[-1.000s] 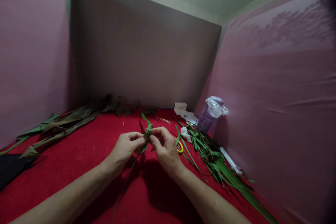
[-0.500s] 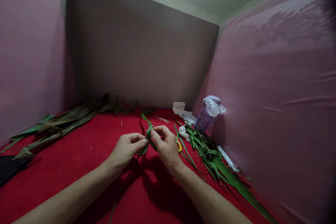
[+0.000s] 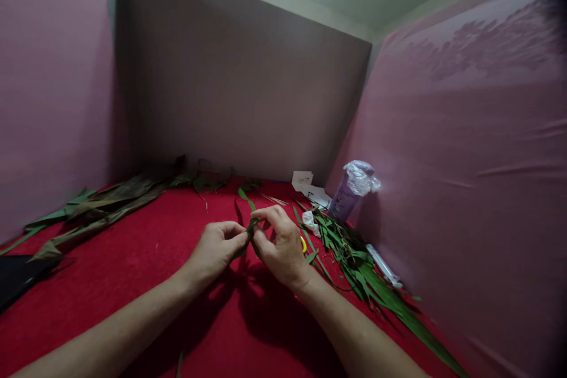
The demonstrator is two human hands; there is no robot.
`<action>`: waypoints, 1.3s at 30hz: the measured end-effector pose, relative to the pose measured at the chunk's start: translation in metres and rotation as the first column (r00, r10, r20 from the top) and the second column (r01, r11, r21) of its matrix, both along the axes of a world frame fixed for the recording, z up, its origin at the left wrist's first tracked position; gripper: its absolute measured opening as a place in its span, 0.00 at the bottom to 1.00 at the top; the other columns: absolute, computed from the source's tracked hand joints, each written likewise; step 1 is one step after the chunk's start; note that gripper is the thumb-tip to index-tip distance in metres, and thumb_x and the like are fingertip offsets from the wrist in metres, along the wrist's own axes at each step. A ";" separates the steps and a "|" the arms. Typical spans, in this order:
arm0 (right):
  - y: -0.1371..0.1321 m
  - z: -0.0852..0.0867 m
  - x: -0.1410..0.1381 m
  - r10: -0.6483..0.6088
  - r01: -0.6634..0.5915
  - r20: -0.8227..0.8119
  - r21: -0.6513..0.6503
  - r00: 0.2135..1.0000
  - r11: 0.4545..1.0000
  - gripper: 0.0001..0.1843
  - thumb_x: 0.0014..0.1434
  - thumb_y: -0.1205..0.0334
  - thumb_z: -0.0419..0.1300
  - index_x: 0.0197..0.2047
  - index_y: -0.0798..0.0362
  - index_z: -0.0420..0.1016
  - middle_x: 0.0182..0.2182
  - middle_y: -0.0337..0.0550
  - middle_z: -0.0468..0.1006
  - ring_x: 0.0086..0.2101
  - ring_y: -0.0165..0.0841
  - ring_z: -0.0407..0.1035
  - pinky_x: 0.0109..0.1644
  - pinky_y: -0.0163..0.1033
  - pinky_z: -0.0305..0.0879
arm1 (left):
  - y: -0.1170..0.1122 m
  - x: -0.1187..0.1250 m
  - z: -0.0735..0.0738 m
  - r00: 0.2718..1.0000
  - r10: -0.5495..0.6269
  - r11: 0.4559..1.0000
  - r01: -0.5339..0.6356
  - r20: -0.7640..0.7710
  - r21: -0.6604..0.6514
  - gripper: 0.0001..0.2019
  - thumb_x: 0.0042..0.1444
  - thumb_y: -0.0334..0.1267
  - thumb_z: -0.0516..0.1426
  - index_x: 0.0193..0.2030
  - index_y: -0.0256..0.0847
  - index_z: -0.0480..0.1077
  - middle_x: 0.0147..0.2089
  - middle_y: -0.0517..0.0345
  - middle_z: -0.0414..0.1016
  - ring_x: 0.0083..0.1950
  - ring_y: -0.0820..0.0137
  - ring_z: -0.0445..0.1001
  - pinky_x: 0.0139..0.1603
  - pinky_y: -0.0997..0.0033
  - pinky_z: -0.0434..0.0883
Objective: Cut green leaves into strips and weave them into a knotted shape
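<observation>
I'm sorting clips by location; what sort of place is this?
Perhaps a makeshift indoor work corner: wrinkled pink sheet-like wall covering, red cloth-like surface, and a heap of long green leaves.

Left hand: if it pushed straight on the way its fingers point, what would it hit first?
Beyond the green leaf strip it already pinches, the left hand would probably meet the right hand's thumb and fingertips; one view leaves depth there unclear.
</observation>
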State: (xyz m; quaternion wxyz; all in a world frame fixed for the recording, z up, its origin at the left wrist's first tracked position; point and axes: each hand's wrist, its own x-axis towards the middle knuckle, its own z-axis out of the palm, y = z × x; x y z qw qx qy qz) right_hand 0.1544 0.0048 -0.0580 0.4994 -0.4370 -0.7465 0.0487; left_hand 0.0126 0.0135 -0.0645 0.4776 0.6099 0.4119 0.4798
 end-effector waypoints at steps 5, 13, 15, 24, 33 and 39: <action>-0.003 0.003 0.003 -0.082 0.067 0.177 0.087 0.981 0.994 0.09 0.54 0.67 0.55 0.38 0.51 0.72 0.34 0.43 0.70 0.35 0.34 0.66 0.39 0.37 0.61 | 0.002 0.000 -0.004 0.995 0.018 0.996 -0.009 -0.102 0.084 0.10 0.46 0.39 0.57 0.20 0.37 0.68 0.17 0.65 0.61 0.21 0.76 0.58 0.22 0.75 0.55; 0.005 -0.004 0.002 -0.130 0.129 0.002 0.054 0.992 0.990 0.06 0.53 0.69 0.55 0.32 0.51 0.72 0.29 0.39 0.71 0.31 0.32 0.66 0.36 0.36 0.60 | 0.002 -0.002 -0.008 0.990 0.005 0.996 0.008 -0.142 0.087 0.09 0.47 0.39 0.56 0.22 0.37 0.70 0.18 0.65 0.62 0.21 0.76 0.58 0.23 0.75 0.56; 0.007 -0.005 0.001 -0.134 0.136 -0.040 0.049 0.990 0.989 0.06 0.53 0.70 0.55 0.31 0.51 0.71 0.28 0.39 0.71 0.30 0.32 0.66 0.36 0.36 0.60 | 0.002 -0.002 -0.009 0.987 0.000 0.996 0.015 -0.162 0.089 0.10 0.48 0.39 0.56 0.22 0.37 0.70 0.19 0.65 0.62 0.22 0.76 0.59 0.23 0.75 0.56; 0.012 -0.006 0.004 -0.160 0.165 -0.116 0.032 0.980 0.986 0.07 0.52 0.70 0.54 0.27 0.52 0.71 0.25 0.38 0.70 0.28 0.31 0.64 0.33 0.35 0.59 | 0.001 -0.002 -0.004 0.979 -0.018 0.991 0.044 -0.205 0.123 0.10 0.48 0.41 0.55 0.24 0.37 0.70 0.20 0.64 0.64 0.23 0.74 0.60 0.25 0.74 0.58; 0.011 -0.006 0.003 -0.257 0.250 -0.125 -0.067 0.958 0.966 0.06 0.51 0.67 0.55 0.26 0.52 0.72 0.24 0.37 0.71 0.26 0.30 0.64 0.32 0.33 0.58 | 0.006 -0.005 -0.006 0.962 0.031 0.987 0.012 -0.270 0.159 0.11 0.50 0.42 0.53 0.22 0.38 0.65 0.20 0.65 0.60 0.24 0.74 0.58 0.25 0.74 0.56; 0.010 -0.010 0.001 -0.305 0.291 -0.111 -0.129 0.946 0.948 0.07 0.52 0.64 0.55 0.26 0.51 0.72 0.23 0.37 0.72 0.25 0.30 0.64 0.31 0.34 0.58 | 0.005 -0.005 -0.004 0.944 0.090 0.983 -0.033 -0.318 0.183 0.11 0.50 0.41 0.53 0.22 0.38 0.65 0.20 0.65 0.60 0.24 0.73 0.59 0.26 0.73 0.56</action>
